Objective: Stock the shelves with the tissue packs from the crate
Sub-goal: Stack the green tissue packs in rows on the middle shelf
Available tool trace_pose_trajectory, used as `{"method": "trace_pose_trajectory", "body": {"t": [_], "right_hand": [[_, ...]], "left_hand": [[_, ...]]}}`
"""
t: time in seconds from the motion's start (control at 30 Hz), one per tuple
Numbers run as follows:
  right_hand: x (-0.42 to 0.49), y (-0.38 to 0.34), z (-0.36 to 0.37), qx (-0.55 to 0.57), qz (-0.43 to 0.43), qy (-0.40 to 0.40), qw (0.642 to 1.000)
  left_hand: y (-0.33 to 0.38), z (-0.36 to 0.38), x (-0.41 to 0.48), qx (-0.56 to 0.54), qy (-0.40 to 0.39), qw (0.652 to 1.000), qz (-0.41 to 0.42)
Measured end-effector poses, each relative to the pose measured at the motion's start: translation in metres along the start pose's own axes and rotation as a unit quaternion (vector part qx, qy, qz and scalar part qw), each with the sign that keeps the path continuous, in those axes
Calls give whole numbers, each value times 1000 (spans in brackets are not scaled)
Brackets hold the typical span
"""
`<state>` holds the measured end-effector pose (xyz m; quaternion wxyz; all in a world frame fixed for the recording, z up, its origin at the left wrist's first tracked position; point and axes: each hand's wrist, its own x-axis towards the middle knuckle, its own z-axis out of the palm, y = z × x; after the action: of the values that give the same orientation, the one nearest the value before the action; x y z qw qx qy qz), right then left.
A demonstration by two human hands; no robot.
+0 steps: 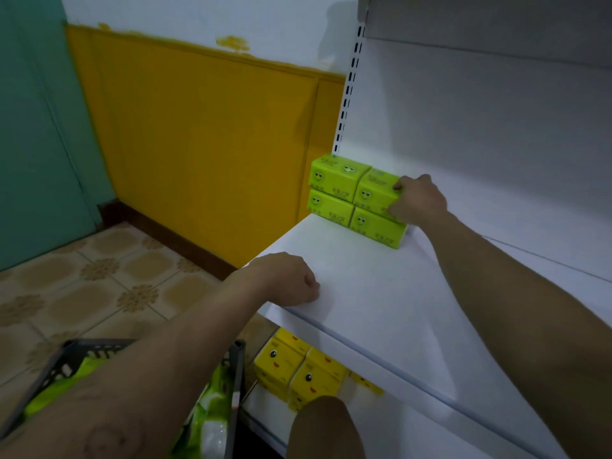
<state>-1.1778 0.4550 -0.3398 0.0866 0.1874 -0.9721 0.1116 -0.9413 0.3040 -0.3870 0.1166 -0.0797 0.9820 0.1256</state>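
Several green tissue packs (334, 190) with smiley faces are stacked two high at the back left corner of the white shelf (381, 293). My right hand (419, 200) grips the upper right pack of that stack (372, 190), fingers curled over its top edge and right end. My left hand (291, 281) rests on the shelf's front left corner with its fingers curled under, holding nothing. The dark crate (82, 356) sits low at the left, partly hidden by my left forearm, with green tissue packs (212, 412) inside.
Yellow tissue packs (298, 369) stand on the lower shelf under the white one. A slotted upright (347, 94) rises at the shelf's back left. A yellow wall panel (198, 144) and tiled floor (82, 286) lie to the left. My knee (324, 429) shows at the bottom.
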Motion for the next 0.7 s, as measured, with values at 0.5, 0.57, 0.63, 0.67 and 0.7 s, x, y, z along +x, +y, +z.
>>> {"method": "trace_pose_trajectory", "body": {"t": [0.5, 0.57, 0.63, 0.67, 0.7], "right_hand": [[-232, -145, 62, 291, -215, 62, 930], [-255, -159, 82, 307, -242, 43, 920], [-264, -164, 97, 304, -260, 12, 916], [-270, -170, 109, 295, -267, -17, 917], [-276, -174, 120, 275, -269, -50, 922]], "left_hand": [[-60, 64, -66, -230, 246, 941, 25], [-89, 80, -94, -240, 322, 916, -29], [-113, 89, -113, -249, 328, 908, -82], [-127, 99, -124, -255, 314, 906, -123], [-141, 110, -134, -264, 298, 903, -165]]}}
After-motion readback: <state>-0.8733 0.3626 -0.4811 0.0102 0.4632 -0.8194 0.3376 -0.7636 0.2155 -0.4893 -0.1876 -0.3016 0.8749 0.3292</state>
